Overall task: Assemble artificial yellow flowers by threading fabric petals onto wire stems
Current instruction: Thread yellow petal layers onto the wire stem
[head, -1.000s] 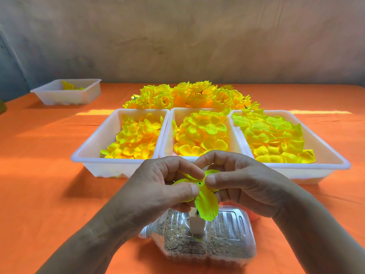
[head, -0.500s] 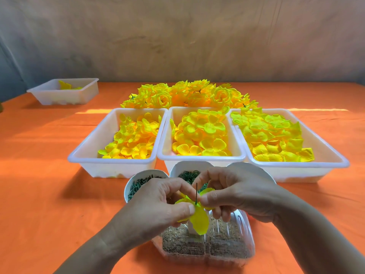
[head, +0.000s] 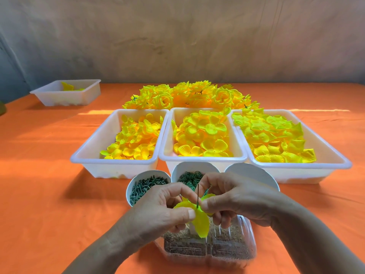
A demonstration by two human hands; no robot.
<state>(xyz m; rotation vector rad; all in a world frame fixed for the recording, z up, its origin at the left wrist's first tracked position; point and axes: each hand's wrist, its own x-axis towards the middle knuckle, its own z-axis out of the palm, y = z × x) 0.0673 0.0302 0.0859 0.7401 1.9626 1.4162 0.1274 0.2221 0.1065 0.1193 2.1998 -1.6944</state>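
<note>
— How are the hands set?

— Both reach in from six o'clock and meet low in the middle. The left hand [head: 164, 208] pinches the bright yellow fabric petal piece [head: 201, 224] between thumb and forefinger, with its other fingers folded under. The right hand [head: 237, 198] pinches the same piece from the three o'clock side, thumb tip on it and fingers curled.

— And the stem?

— The thin dark wire stem [head: 197, 192] stands upright between the two thumbs and meets the petal piece at its centre. One lobe hangs toward six o'clock over the clear plastic tub of sandy grit [head: 233, 252].

— What's hidden?

— The wire's lower end is behind the petal. It may stand in the grit, but I cannot tell. The hands cover the near side of the white round cup of green rings [head: 194, 164] at twelve o'clock. The contents of the white cup at two o'clock [head: 250, 173] are hidden. The white cup of dark green pegs [head: 128, 194] at ten o'clock shows plainly. The bottom edge cuts off both forearms.
</note>
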